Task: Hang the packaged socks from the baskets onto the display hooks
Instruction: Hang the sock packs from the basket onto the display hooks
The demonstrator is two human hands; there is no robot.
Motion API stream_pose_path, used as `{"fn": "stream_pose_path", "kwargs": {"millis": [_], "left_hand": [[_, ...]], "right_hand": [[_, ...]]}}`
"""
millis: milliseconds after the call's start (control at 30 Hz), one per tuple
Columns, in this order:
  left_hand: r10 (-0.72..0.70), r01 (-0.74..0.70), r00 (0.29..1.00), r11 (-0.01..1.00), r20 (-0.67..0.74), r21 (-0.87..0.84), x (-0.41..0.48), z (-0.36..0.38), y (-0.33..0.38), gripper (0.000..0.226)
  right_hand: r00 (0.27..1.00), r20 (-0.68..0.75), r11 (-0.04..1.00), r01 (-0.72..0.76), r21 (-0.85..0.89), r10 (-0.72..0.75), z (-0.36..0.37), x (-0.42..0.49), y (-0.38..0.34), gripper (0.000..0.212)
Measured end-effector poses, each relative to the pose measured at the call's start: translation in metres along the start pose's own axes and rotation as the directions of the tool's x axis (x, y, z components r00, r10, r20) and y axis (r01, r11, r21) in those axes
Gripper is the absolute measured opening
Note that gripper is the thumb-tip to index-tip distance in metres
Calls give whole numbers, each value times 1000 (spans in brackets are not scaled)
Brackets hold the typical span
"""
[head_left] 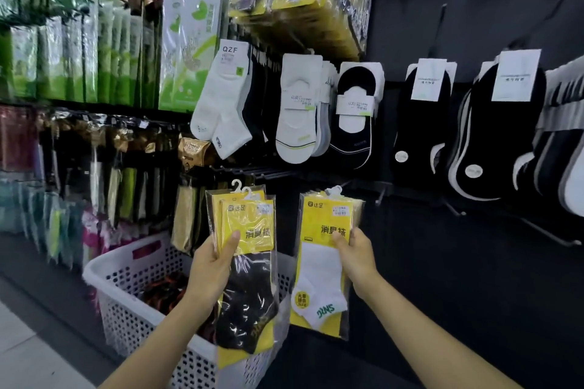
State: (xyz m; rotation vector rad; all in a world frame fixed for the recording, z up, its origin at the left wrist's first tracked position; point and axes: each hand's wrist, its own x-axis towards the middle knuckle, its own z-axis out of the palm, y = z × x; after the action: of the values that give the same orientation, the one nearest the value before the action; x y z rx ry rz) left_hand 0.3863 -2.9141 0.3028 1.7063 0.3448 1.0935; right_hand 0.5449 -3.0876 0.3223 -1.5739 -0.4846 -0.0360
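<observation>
The black-sock packs [245, 265] in the left hand [210, 265] are wrapped in clear glossy film that wrinkles and glints over bright yellow card. The white-sock pack [322, 262] in the right hand [355, 257] has the same shiny wrap; its sock looks soft, ribbed cloth. The basket [132, 303] is white perforated plastic, smooth and faintly shiny. The hanging socks [350, 117] wear matt white paper bands. The display wall [474, 25] is matt black.

Shelf goods [47, 167] at far left are blurred, the basket [107, 264] runs off the bottom edge, its contents unclear.
</observation>
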Motion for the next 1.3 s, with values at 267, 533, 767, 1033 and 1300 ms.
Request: {"fn": "stream_pose_path", "kwargs": {"millis": [267,533,767,1033,1300], "left_hand": [[-20,23,998,998,60,-54,23,22,-19,39],[-82,88,995,990,64,-107,17,40,-19,18],[-188,211,974,955,130,-206,-10,47,4,12],[-278,306,951,900,133,-310,-45,47,40,9],[-254,280,952,947,170,-157,-56,28,51,9]], "right_hand": [[993,-97,997,-70,40,74,4,54,30,8],[848,-343,911,-340,231,404,-24,65,52,9],[947,109,929,-319,186,303,-17,-15,20,15],[958,249,982,-167,92,139,-9,-64,-26,29],[953,264,969,-193,156,147,-15,-86,-30,20]]}}
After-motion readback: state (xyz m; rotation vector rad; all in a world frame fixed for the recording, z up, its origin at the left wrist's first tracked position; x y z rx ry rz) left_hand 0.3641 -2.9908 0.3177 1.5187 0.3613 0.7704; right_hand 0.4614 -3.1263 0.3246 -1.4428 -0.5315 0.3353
